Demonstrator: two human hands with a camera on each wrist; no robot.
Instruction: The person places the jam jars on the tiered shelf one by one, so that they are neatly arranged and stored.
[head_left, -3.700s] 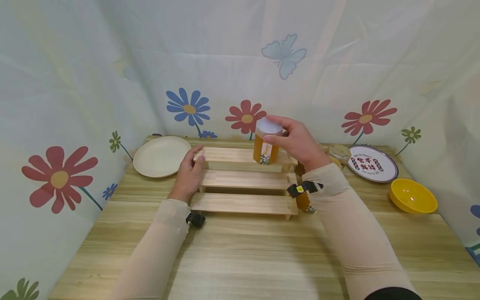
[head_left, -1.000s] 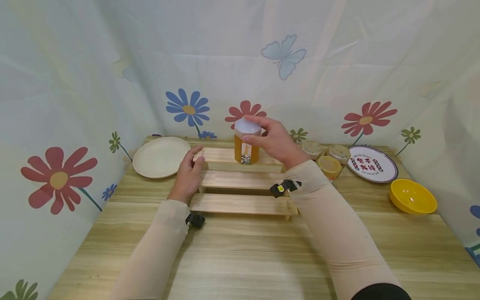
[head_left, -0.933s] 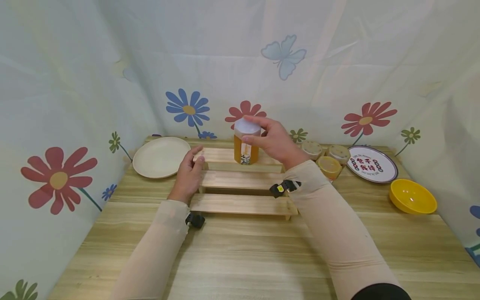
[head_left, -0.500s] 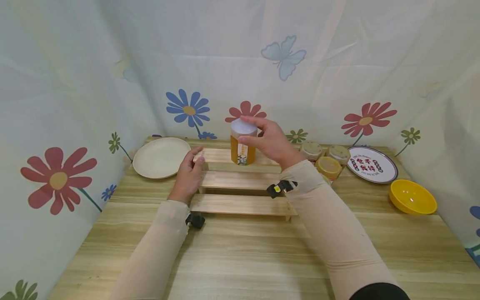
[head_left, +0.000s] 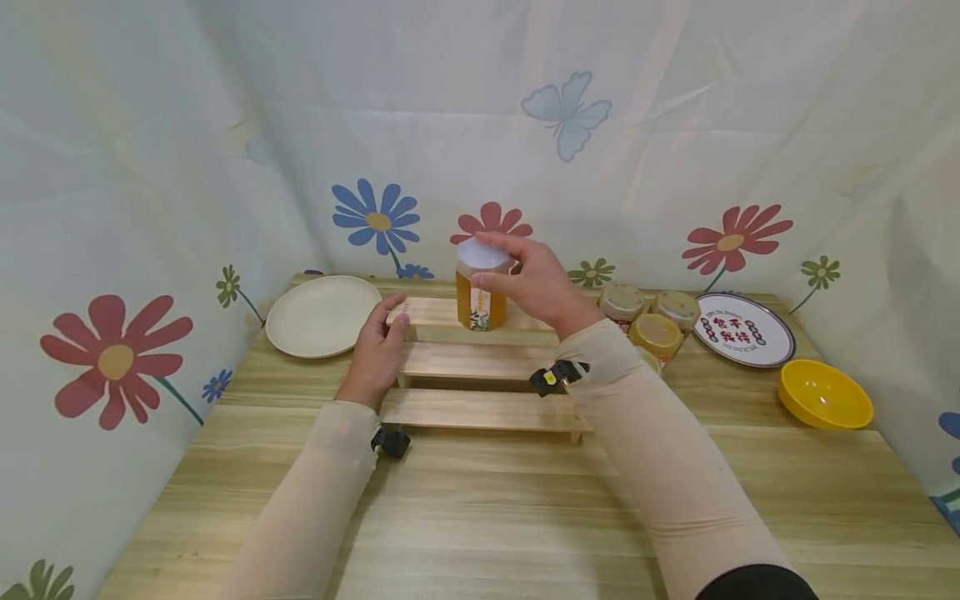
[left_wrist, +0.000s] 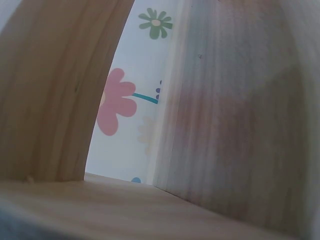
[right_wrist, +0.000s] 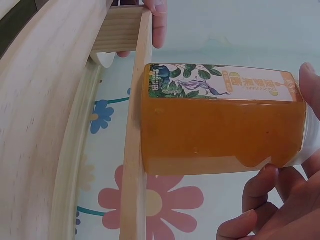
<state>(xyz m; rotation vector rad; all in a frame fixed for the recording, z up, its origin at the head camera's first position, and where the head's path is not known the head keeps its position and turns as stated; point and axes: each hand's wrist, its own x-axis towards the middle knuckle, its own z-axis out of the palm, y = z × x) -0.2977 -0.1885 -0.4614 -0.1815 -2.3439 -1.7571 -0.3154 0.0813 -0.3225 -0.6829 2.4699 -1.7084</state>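
A three-tier wooden step rack (head_left: 480,361) stands on the table. My right hand (head_left: 536,283) pinches the pale lid of a six-sided jar (head_left: 480,308) of amber honey-like filling, thumb in front and fingers behind. The jar is upright, its base right at the top tier; the right wrist view shows its illustrated label (right_wrist: 220,82) and base against the top board (right_wrist: 135,125). My left hand (head_left: 378,350) grips the left end of the top tier, thumb on the near side. In the left wrist view only the rack's boards (left_wrist: 240,125) show close up, with no hand.
Several lidded jars (head_left: 656,333) stand together to the right of the rack, partly behind my right sleeve. Beyond them are a white plate with red characters (head_left: 750,327) and a yellow bowl (head_left: 825,396). A cream plate (head_left: 322,321) lies at the left. A flowered curtain (head_left: 637,167) hangs behind.
My right hand has carried the jar left along the top tier, slowing to small shifts over the last second. The jars at right have come out from behind my arm. The left hand stays put.
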